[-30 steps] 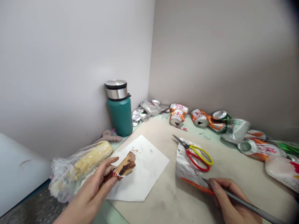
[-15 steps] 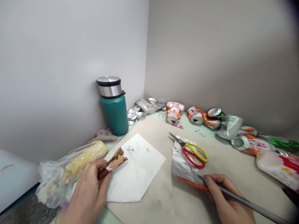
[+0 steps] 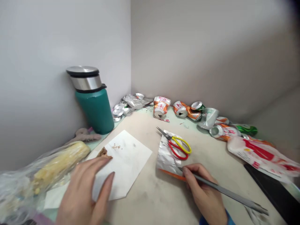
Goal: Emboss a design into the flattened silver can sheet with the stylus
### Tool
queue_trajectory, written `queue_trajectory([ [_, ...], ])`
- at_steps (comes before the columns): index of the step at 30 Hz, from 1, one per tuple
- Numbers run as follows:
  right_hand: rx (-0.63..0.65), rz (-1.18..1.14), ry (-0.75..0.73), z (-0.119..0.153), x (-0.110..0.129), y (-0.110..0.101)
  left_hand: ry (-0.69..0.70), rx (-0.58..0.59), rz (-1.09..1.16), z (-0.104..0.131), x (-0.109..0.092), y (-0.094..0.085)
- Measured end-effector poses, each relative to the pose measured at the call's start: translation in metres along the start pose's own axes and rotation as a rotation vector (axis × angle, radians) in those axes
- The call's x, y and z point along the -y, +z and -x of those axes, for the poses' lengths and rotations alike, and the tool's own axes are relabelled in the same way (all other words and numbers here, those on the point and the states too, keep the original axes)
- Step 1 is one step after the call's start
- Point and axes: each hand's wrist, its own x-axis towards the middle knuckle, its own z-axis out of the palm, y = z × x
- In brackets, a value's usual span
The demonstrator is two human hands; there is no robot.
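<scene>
Brown at the paper's (image 3: pixel 131 165) left edge, the snack (image 3: pixel 104 152) is best kept low near the crumbs (image 3: pixel 116 146), the left hand (image 3: pixel 82 184) half-spread there, grip unclear, while the tool (image 3: pixel 225 190) is gripped in the right hand (image 3: pixel 205 192) at the foil (image 3: pixel 166 158).

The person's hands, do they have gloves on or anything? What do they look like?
No gloves! The left hand and the right hand are both bare, each with a thumb and fingers. At the right wrist, a bit of blue sleeve peeks in at the bottom of the picture. No sleeve shows on the left side.
</scene>
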Motion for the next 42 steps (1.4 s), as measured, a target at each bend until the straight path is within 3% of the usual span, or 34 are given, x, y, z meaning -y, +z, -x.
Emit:
queue_trajectory([
  [4, 0.078, 0.023, -0.197, 0.005, 0.003, 0.003, 0.309, 0.225, 0.259, -0.02, -0.048, 0.015],
  [5, 0.099, 0.032, -0.248, 0.006, 0.003, 0.003, 0.333, 0.298, 0.3, -0.027, -0.058, 0.021],
  [10, 0.19, 0.035, -0.359, 0.009, 0.004, 0.002, 0.209, 0.703, 0.247, -0.051, -0.086, 0.048],
  [13, 0.187, -0.019, -0.275, 0.009, 0.005, 0.001, 0.215, 0.838, 0.173, -0.051, -0.089, 0.06],
  [17, 0.119, -0.144, -0.036, 0.005, 0.003, 0.001, 0.329, 0.82, 0.207, -0.047, -0.085, 0.069],
  [22, 0.103, -0.262, 0.079, 0.003, 0.002, 0.002, 0.406, 0.837, 0.216, -0.05, -0.084, 0.073],
  [31, 0.157, -0.338, 0.14, -0.001, 0.007, 0.01, 0.428, 0.866, 0.056, -0.061, -0.102, 0.07],
  [35, 0.166, -0.314, 0.172, -0.001, 0.005, 0.011, 0.385, 0.857, 0.127, -0.064, -0.095, 0.071],
  [42, 0.199, -0.185, 0.106, 0.0, 0.011, 0.009, 0.336, 0.78, 0.265, -0.056, -0.079, 0.082],
])
